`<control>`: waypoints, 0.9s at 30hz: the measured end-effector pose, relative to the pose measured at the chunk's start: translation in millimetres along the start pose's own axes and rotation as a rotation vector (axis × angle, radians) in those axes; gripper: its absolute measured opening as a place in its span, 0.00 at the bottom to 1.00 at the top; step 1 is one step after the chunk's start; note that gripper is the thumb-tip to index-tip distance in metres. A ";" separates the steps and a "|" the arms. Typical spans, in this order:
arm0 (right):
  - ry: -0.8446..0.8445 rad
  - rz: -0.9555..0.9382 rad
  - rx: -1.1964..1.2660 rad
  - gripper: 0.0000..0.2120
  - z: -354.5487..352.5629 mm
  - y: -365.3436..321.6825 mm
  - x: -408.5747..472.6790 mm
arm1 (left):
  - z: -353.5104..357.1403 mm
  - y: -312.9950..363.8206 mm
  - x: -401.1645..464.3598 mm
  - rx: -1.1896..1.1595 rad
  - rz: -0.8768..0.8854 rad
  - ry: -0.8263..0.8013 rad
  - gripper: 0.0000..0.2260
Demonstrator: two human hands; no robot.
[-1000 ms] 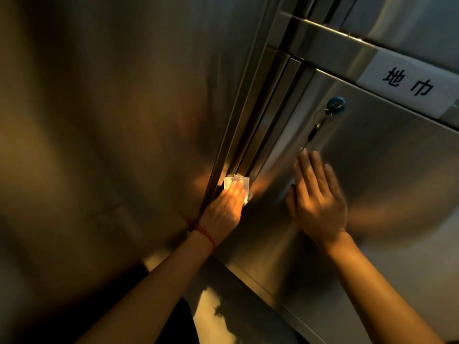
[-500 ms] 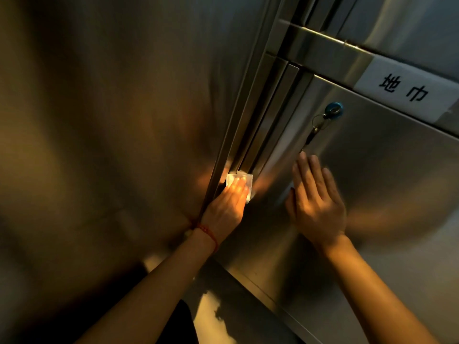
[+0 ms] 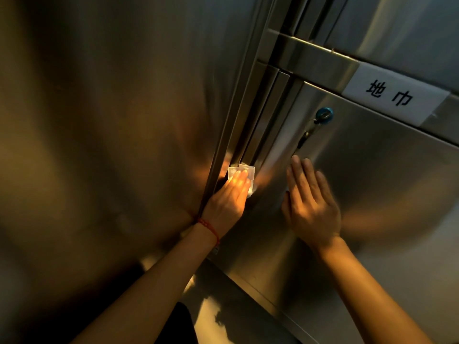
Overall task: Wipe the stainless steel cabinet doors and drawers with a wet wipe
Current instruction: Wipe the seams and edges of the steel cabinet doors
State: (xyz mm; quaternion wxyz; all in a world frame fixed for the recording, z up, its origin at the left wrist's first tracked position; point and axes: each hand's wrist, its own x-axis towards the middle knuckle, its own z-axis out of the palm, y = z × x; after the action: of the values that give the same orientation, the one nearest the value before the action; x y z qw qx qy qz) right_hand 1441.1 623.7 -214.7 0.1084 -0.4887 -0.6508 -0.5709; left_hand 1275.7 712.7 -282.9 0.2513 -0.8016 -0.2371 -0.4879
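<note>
The stainless steel cabinet door (image 3: 372,194) fills the right half of the view, closed, so what it contains cannot be seen. A white wet wipe (image 3: 242,172) sits near the centre, pressed against the ribbed vertical door edge (image 3: 248,135) at about 9 o'clock of the door. The left hand (image 3: 227,202) lies flat over the wipe with fingers straight and together, holding it to the metal by pressure rather than by a closed grasp; a red string bracelet (image 3: 210,228) circles its wrist. The right hand (image 3: 310,207) is spread open and empty, palm flat on the door face, at 3 o'clock of the left hand and clearly apart from it. At 12 o'clock of the right hand hangs a key (image 3: 301,140) from a blue-capped lock (image 3: 325,114). At 2 o'clock a white label (image 3: 395,94) with two black characters sits on the horizontal rail. One wipe, one key, one label, two hands show
</note>
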 end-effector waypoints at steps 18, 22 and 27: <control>-0.021 0.000 0.004 0.22 -3.1 0.2 0.4 | -6.6 -2.3 13.6 0.028 0.012 0.024 0.14; -0.011 -0.005 0.002 0.22 -3.6 0.9 1.4 | -7.2 -0.3 14.9 -0.061 -0.062 0.035 0.11; -0.023 -0.005 -0.010 0.22 -3.2 1.4 0.8 | -11.3 3.2 17.0 -0.154 -0.167 -0.055 0.23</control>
State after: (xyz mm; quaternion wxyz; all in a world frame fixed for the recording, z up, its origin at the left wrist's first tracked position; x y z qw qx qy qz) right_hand 1440.4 621.2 -212.3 0.0971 -0.4942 -0.6503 -0.5687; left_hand 1277.3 705.4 -263.6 0.1408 -0.8091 -0.2715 -0.5019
